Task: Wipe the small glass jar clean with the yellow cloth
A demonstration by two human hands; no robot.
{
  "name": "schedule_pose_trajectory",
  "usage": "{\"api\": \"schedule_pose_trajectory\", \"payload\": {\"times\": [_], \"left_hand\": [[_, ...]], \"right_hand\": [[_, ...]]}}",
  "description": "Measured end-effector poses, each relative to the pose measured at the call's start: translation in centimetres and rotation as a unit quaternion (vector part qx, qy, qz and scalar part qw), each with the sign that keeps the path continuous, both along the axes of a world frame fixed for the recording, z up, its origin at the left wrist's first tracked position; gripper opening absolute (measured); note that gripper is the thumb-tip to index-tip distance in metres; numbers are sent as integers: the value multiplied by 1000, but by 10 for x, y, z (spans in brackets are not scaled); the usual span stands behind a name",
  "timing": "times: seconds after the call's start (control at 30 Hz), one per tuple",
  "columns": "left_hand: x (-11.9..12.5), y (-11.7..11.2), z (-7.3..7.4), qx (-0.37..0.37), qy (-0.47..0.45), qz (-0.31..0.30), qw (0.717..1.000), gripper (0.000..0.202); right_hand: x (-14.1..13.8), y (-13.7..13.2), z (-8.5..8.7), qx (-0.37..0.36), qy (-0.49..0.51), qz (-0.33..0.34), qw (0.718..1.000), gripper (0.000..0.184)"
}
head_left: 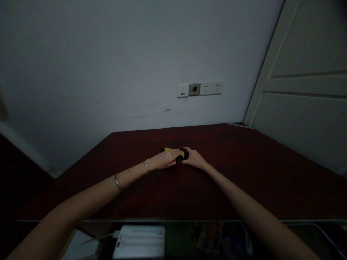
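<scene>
Over the middle of the dark red tabletop [168, 195], both hands meet at a small dark, rounded object with yellow on it [182, 154]; its kind cannot be made out in the dim light. My left hand [166, 159], below two silver bracelets, lies over its left part with the fingers pressed across it. Yellow shows above and beyond those fingers. From the right, my right hand [195, 159] is curled round the dark end, thumb and fingers on either side. Much of the object is hidden by the hands.
Below the table's front edge lie a white power bank [139, 242] with a cable, a green item [180, 240] and a small patterned box [210, 236]. Behind the table, a wall carries sockets [211, 88]. A panelled door [306, 90] stands at right.
</scene>
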State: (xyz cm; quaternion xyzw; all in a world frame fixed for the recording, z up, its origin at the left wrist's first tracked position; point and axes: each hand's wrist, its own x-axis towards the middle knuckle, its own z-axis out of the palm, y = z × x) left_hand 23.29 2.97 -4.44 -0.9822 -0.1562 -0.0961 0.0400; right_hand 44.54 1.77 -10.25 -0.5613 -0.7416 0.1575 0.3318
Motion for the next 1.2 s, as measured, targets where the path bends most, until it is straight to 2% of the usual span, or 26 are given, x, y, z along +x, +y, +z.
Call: {"api": "schedule_pose_trajectory", "payload": {"times": [0.23, 0.43, 0.57, 0.83, 1.07, 1.2], "left_hand": [[7, -5, -16, 4, -40, 4, 999, 51], [-2, 5, -13, 2, -53, -19, 998, 41], [-16, 15, -10, -2, -52, -33, 998, 43], [-32, 30, -9, -15, -85, 14, 996, 41], [-7, 62, -4, -37, -137, 86, 986, 42], [14, 73, -1, -67, -102, 67, 990, 37]], "right_hand": [[1, 3, -2, 2, 2, 7, 1000, 71], [1, 3, -3, 8, 9, 13, 1000, 70], [0, 2, -2, 13, 17, 14, 1000, 72], [-1, 0, 2, 16, 14, 16, 1000, 77], [-1, -2, 4, 12, -1, 11, 1000, 77], [-1, -3, 7, 4, -14, 5, 1000, 76]]}}
